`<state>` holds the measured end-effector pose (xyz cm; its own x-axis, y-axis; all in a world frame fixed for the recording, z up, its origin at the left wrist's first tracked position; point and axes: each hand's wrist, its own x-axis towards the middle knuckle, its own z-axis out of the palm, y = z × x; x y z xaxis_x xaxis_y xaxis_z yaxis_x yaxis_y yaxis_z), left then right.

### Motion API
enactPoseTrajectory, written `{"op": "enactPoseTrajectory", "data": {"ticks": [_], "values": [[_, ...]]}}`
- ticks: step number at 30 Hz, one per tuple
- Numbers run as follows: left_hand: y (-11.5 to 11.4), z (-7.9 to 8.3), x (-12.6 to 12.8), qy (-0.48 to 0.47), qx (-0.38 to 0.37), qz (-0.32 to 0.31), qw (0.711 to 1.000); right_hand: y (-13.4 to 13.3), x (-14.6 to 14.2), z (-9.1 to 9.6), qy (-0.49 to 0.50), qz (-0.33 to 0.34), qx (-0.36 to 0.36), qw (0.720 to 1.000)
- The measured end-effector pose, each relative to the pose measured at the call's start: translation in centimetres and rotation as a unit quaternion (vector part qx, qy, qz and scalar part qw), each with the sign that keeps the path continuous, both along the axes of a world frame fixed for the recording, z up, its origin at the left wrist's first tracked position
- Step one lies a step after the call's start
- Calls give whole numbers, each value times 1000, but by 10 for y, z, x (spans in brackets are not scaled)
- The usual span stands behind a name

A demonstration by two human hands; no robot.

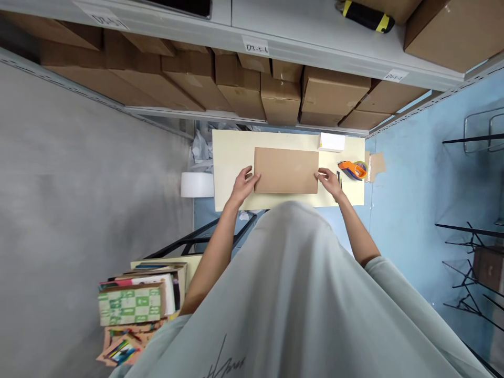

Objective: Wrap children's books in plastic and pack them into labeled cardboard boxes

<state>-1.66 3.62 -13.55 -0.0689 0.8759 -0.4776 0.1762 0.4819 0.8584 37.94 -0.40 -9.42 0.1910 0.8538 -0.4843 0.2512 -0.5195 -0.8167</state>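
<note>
A flat-topped brown cardboard box [286, 170] lies lengthwise on the cream tabletop [232, 152] in front of me. My left hand [244, 185] holds its left end, the thumb against the edge and the other fingers partly stretched out. At the opposite end, my right hand [329, 181] grips the right edge between thumb and fingers. Just beyond that hand sits an orange tape dispenser [350, 169], with a slim dark tool [339, 180] partly hidden beside the wrist. A small white box [331, 142] stands at the table's back edge.
Above the table, a grey shelf [291, 55] carries several cardboard boxes [280, 97] and a black-and-yellow tool [368, 17]. A white cylinder [197, 185] is at the table's left edge. Printed packages [129, 305] are stacked at lower left; folded black metal frames [470, 273] are at right.
</note>
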Motion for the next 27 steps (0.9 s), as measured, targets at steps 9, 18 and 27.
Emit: {"op": "enactPoseTrajectory", "data": {"ticks": [9, 18, 27], "values": [[64, 31, 24, -32, 9, 37, 999, 47, -28, 31, 54, -13, 6, 998], [4, 57, -3, -13, 77, 63, 995, -15, -36, 47, 44, -56, 75, 995], [-23, 46, 11, 27, 70, 53, 996, -25, -45, 29, -31, -65, 44, 996]]}}
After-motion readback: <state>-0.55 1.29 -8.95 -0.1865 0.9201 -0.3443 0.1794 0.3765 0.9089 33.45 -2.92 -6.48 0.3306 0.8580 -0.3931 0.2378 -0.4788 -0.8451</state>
